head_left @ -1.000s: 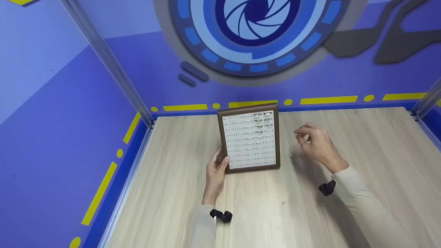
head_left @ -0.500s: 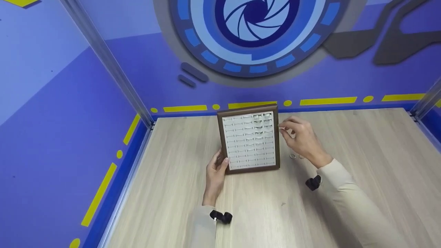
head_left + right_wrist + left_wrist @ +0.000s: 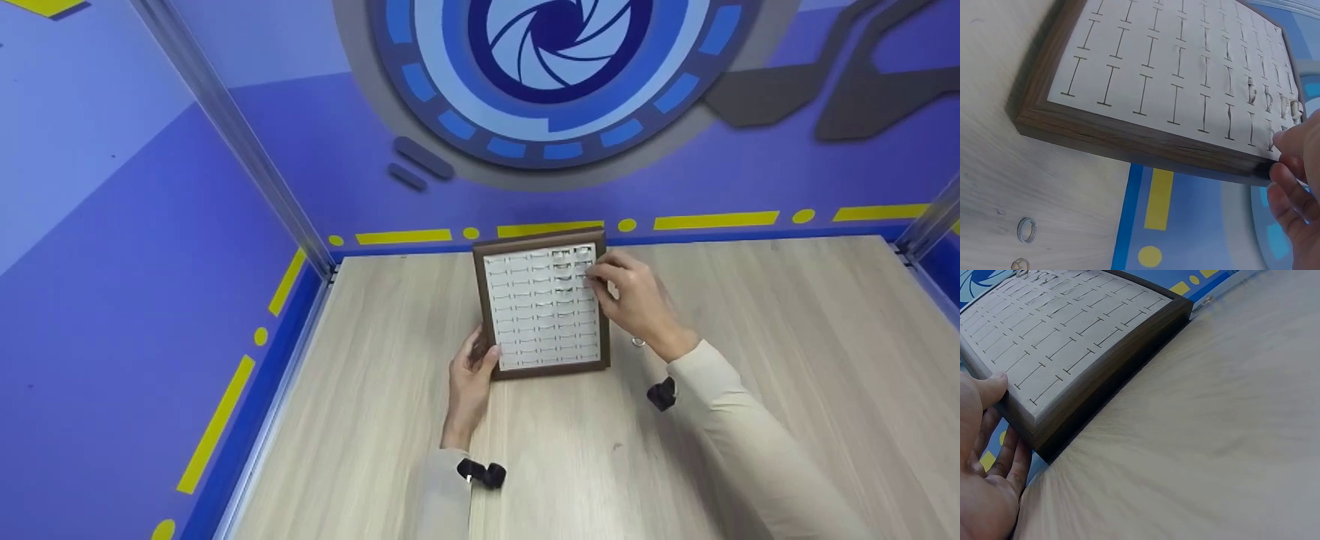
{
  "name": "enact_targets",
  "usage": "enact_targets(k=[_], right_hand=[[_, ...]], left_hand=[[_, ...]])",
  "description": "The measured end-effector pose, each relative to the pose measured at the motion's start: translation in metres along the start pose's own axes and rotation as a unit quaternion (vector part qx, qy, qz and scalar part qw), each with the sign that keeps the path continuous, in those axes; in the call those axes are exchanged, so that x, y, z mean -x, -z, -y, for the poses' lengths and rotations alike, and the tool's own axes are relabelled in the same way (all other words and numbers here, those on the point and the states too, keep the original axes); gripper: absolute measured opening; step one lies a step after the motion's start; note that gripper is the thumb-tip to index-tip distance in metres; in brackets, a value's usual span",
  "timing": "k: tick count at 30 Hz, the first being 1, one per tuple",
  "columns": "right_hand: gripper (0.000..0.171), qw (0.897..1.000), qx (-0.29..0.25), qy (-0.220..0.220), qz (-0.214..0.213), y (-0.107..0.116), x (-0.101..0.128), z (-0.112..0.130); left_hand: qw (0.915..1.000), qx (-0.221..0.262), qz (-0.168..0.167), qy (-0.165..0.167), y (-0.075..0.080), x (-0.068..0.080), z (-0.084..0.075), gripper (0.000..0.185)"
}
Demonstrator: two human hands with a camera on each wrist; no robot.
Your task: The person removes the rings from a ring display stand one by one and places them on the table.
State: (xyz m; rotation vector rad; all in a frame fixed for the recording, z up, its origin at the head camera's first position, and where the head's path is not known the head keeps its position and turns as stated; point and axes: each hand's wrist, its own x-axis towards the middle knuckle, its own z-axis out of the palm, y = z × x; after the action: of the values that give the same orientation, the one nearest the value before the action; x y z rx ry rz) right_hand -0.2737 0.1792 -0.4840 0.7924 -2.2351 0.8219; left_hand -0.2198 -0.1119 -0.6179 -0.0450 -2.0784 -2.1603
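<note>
Right hand (image 3: pixel 637 300) moved onto slotted board (image 3: pixel 525 326); fingers (image 3: pixel 1294 140) at slots (image 3: pixel 1251 128), can't tell if pinching; left fingers (image 3: pixel 1021 461) clamp edge (image 3: pixel 1021 421).

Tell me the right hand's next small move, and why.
Probably a gentle push with the right hand, easing the small ring that its fingers seem to pinch into the board. The fingers are at the board's face, other rings sit in it nearby, and the left hand grips its opposite side. The pinched ring is mostly hidden.
</note>
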Motion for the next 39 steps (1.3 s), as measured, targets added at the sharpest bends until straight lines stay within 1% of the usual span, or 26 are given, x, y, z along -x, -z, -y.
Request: enact_targets(k=[5,10,15,23,29,35,39], right_hand=[[0.014,0.999,0.03,0.022,-0.005,-0.0052,0.0011,0.0003],[0.013,0.999,0.035,0.033,-0.01,-0.0064,0.0013,0.001],[0.013,0.999,0.029,0.026,-0.011,-0.0074,0.0009,0.0022],[0.012,1.0,0.006,-0.009,-0.007,-0.0078,0.0011,0.0031],[0.012,1.0,0.003,-0.01,-0.012,-0.009,0.0021,0.0019],[0.011,1.0,-0.004,-0.009,-0.007,-0.008,0.0013,0.0034],[0.01,1.0,-0.011,-0.013,-0.001,-0.0071,0.0012,0.0038]], left_hand=[[0.9999,-0.01,0.002,-0.006,-0.0003,0.0007,0.0007,0.059],[0.9999,-0.014,0.003,-0.009,-0.0006,0.0018,0.0003,0.059],[0.9998,-0.013,0.006,-0.014,-0.0008,0.0024,-0.0001,0.059],[0.9998,0.002,0.012,-0.016,0.0002,0.0032,-0.0003,0.06],[0.9999,0.002,0.012,-0.009,-0.0003,0.0025,-0.0023,0.061],[0.9999,-0.01,0.009,-0.007,0.0007,0.0007,-0.0018,0.061],[0.9999,-0.009,0.01,-0.008,0.0017,0.0007,-0.0014,0.06]])
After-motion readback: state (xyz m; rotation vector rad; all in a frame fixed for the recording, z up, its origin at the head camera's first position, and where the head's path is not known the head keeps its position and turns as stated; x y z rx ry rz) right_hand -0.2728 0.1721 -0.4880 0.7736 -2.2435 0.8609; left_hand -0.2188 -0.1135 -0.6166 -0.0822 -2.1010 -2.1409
